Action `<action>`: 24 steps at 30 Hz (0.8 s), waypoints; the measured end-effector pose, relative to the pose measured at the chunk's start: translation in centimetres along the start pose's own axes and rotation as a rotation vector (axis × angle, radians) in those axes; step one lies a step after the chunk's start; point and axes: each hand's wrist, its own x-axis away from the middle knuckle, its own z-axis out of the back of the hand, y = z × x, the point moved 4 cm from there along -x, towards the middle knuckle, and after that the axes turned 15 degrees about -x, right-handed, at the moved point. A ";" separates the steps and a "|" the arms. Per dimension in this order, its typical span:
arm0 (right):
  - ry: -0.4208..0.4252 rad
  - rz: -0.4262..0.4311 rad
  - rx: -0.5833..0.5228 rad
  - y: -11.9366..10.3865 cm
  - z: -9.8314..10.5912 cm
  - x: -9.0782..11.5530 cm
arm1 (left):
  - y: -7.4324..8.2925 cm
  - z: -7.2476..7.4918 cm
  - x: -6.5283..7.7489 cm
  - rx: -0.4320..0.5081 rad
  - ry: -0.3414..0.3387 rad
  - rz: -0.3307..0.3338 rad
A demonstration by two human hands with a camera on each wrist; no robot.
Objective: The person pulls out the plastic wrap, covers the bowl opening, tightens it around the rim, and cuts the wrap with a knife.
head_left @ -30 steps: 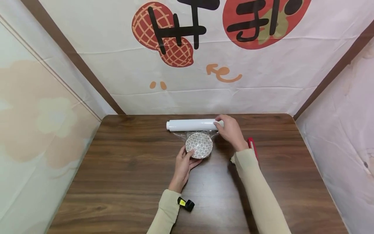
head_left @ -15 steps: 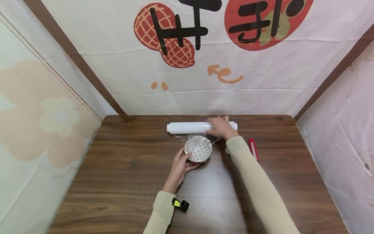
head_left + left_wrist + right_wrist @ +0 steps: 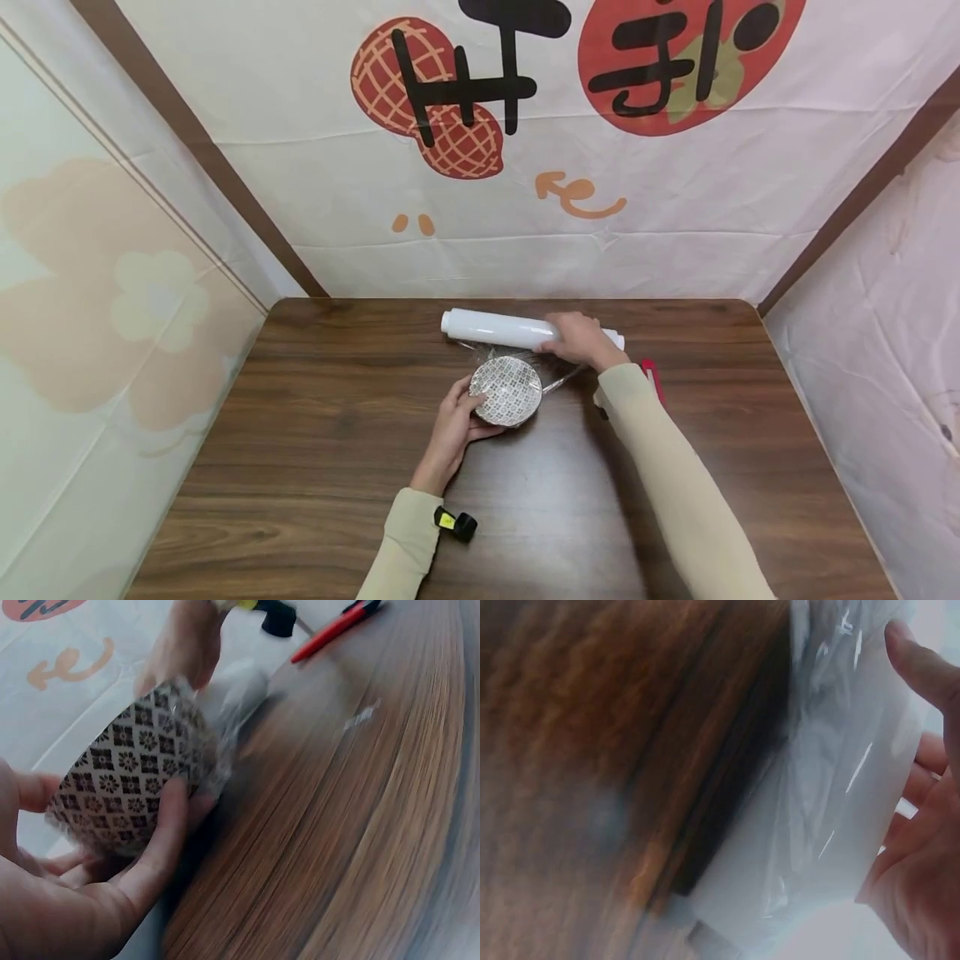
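Note:
A small bowl with a dark-and-white tile pattern is gripped by my left hand, thumb at the rim and fingers beneath. In the left wrist view the bowl is tilted, and crinkled clear film clings along its far side. Behind it lies a white roll of cling film, slanted with its right end nearer. My right hand holds the roll right of its middle; in the right wrist view thumb and fingers curl round the roll. A twisted strand of film stretches between roll and bowl.
A red utility knife lies on the wooden table, right of the bowl and partly behind the right sleeve. A printed cloth wall rises at the table's back edge.
The right hand has shifted from the roll's right end inward, and the roll has come nearer, turning aslant. The left hand has drawn the bowl slightly toward the body.

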 end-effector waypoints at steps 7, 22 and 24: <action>0.012 -0.029 -0.136 0.1 0.6 3.2 | 0.7 2.6 0.0 -0.067 -0.092 -0.016; 0.134 -0.404 -0.324 1.1 -1.3 9.8 | 1.6 6.7 -2.3 -0.237 -0.255 -0.003; 0.149 -0.408 -0.305 1.1 -1.4 10.1 | 1.6 6.8 -2.6 -0.250 -0.274 -0.003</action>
